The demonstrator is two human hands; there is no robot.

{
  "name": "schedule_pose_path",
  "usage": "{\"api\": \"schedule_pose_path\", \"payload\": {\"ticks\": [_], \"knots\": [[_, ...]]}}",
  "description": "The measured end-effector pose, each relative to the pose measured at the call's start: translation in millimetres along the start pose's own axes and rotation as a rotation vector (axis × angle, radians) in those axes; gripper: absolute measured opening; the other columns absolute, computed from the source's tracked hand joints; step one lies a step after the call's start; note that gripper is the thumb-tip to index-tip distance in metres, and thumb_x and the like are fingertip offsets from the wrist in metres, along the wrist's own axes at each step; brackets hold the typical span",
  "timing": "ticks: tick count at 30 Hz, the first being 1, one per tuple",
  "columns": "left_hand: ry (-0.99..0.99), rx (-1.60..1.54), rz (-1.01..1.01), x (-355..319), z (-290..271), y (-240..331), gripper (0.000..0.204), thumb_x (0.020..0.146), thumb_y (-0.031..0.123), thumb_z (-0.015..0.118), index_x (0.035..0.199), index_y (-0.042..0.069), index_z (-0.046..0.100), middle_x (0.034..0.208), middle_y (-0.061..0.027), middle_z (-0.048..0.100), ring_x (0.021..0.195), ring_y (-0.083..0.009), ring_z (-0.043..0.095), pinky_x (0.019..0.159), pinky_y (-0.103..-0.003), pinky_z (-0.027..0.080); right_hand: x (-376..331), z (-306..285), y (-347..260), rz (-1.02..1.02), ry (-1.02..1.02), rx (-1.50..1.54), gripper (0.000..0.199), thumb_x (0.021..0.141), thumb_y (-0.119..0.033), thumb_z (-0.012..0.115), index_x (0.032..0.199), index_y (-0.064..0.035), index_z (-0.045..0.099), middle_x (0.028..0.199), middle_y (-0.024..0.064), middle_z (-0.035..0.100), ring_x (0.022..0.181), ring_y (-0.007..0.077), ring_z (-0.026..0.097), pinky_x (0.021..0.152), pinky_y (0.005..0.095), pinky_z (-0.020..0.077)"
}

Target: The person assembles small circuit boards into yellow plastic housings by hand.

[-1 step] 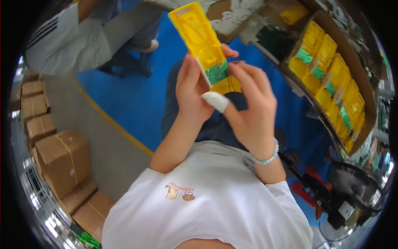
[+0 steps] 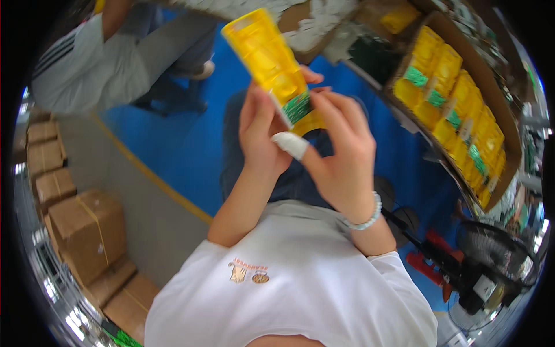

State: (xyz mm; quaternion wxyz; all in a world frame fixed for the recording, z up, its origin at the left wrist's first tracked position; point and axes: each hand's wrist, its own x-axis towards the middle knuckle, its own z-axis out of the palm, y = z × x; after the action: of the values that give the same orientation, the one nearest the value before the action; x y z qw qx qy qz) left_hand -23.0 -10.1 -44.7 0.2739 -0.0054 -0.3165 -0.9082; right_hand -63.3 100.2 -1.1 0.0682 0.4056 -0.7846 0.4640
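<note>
A long yellow plastic housing (image 2: 260,49) is tilted up and to the left in front of me, its moulded inside showing. Across its near end lies a green circuit board (image 2: 297,108). My left hand (image 2: 260,130) is closed round the housing from the left and beneath, its fingertips showing past the far side. At the board's right edge are the bent fingers of my right hand (image 2: 344,147). The right thumb, in a white wrap, lies by the housing's near end. A yellow rounded part (image 2: 310,122) hangs below the board, partly hidden by my fingers.
On the right, a cardboard box (image 2: 511,168) holds several yellow housings (image 2: 448,98) with green boards. A black fan (image 2: 491,254) stands at lower right. Cardboard cartons (image 2: 89,231) are stacked at left. Another person (image 2: 110,63) sits at upper left. White parts (image 2: 318,26) cover the far table.
The housing and both hands sit slightly farther left in the picture, and the surroundings have shifted a little too. My hold looks the same.
</note>
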Motion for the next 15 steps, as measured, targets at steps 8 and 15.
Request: {"api": "schedule_pose_path", "payload": {"ticks": [8,15], "knots": [[-0.118,0.239,0.199,-7.8,5.7,-13.5,0.053,0.099,0.040,0.041,0.135,0.002,0.034,0.124,-0.0224,0.049,0.118,-0.0356,0.049,0.102,-0.052,0.038,-4.7,-5.6,11.6,-0.029,0.081,0.063,0.047,0.068,-0.015,0.080,0.105,0.0069,0.061,0.106,0.0194,0.065,0.089,0.0325,0.065,0.078,0.0355,0.0527],[-0.078,0.523,0.077,-2.3,6.3,-23.3,0.050,0.098,0.024,0.047,0.137,-0.006,0.035,0.122,-0.0203,0.053,0.112,-0.0287,0.054,0.097,-0.043,0.043,-19.3,-63.6,35.2,0.160,0.318,0.036,0.045,0.069,-0.015,0.081,0.106,0.0024,0.063,0.094,0.0168,0.067,0.079,0.0250,0.066,0.071,0.0300,0.0525]]}}
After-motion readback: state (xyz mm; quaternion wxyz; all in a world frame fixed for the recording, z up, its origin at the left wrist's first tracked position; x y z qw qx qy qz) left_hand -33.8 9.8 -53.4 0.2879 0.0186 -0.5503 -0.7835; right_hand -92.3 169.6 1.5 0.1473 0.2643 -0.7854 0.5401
